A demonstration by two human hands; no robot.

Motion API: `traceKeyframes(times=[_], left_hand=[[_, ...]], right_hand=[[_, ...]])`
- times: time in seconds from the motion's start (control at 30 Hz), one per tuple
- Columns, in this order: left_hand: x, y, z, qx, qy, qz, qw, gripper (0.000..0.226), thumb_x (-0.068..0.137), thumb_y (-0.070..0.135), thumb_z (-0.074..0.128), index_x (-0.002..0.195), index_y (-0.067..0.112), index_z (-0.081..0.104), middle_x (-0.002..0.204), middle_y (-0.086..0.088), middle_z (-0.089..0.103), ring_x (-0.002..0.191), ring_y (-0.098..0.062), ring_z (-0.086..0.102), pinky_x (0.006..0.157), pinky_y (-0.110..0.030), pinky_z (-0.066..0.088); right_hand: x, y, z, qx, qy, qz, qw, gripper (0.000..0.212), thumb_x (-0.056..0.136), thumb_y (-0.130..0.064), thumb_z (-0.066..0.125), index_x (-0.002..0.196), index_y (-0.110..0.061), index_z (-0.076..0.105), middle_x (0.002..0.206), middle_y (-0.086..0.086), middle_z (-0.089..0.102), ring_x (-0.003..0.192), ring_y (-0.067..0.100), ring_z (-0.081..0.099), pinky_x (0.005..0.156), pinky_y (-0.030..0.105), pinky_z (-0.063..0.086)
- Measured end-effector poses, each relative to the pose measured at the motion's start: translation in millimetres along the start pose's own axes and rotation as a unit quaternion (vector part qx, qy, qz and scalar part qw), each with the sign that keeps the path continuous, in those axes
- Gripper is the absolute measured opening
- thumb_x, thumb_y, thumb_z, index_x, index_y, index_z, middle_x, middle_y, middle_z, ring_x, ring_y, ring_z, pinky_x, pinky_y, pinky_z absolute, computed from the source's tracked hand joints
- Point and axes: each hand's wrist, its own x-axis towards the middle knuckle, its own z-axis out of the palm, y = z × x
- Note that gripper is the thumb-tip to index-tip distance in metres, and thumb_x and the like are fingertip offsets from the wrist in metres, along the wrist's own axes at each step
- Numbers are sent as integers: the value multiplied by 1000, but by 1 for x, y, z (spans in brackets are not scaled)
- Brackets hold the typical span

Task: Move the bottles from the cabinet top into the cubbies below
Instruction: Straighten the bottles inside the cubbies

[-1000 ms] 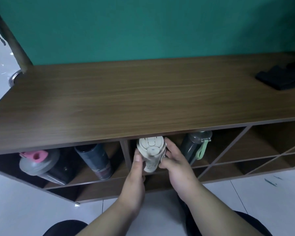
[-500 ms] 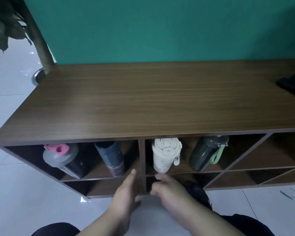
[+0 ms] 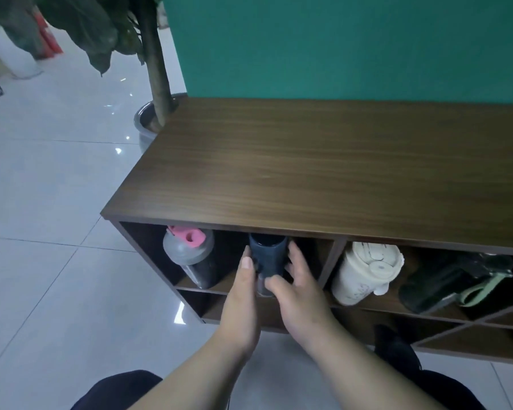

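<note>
A wooden cabinet (image 3: 323,161) has a bare top and open cubbies below. In the left upper cubby stand a grey shaker with a pink cap (image 3: 190,255) and a dark blue bottle (image 3: 267,255). My left hand (image 3: 242,294) presses the blue bottle's left side, thumb up along it. My right hand (image 3: 301,288) wraps its right side, thumb across the front. The neighbouring cubby holds a cream bottle (image 3: 365,273) and a black bottle with a green strap (image 3: 453,279).
A potted tree (image 3: 154,84) stands on the white tile floor at the cabinet's far left corner. A green wall runs behind the cabinet. Lower cubbies with diagonal dividers (image 3: 468,324) sit at the right. My knees show at the bottom.
Both hands left the cream bottle, drew back, then moved left onto the dark blue bottle. The view swung left, bringing the tree into sight.
</note>
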Motion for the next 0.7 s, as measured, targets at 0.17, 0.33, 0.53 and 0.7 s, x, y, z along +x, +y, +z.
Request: traceKeyframes(times=[0.17, 0.33, 0.53, 0.7], left_hand=[[2, -5, 0, 1, -9, 2, 1000, 51, 96, 55, 26, 133, 41, 59, 128, 14, 73, 122, -5, 66, 108, -33, 45], [-9, 2, -9, 3, 37, -24, 999, 45, 110, 31, 24, 91, 43, 63, 75, 40, 73, 79, 22, 67, 76, -9, 49], [-8, -5, -66, -34, 168, -65, 983, 46, 106, 46, 31, 117, 25, 71, 109, 3, 80, 96, -3, 73, 90, -33, 51], [-1, 14, -95, -14, 173, -33, 984, 37, 105, 48, 31, 114, 36, 65, 101, 21, 74, 95, 4, 66, 79, -21, 47]], right_hand=[[2, 5, -1, -3, 11, 11, 1000, 86, 75, -23, 63, 154, -31, 32, 113, -37, 53, 93, -32, 52, 81, 8, 44], [-4, 20, 13, 4, 15, 90, 996, 88, 57, -39, 62, 143, -30, 45, 128, -16, 64, 116, -1, 60, 108, 34, 41], [-9, 6, 62, -32, -111, 116, 987, 90, 68, -31, 67, 153, -20, 38, 143, -8, 51, 123, 4, 51, 100, 17, 40], [24, -22, 101, -80, -91, 52, 991, 84, 74, -21, 59, 151, -42, 34, 138, -12, 52, 121, 7, 47, 103, 28, 37]])
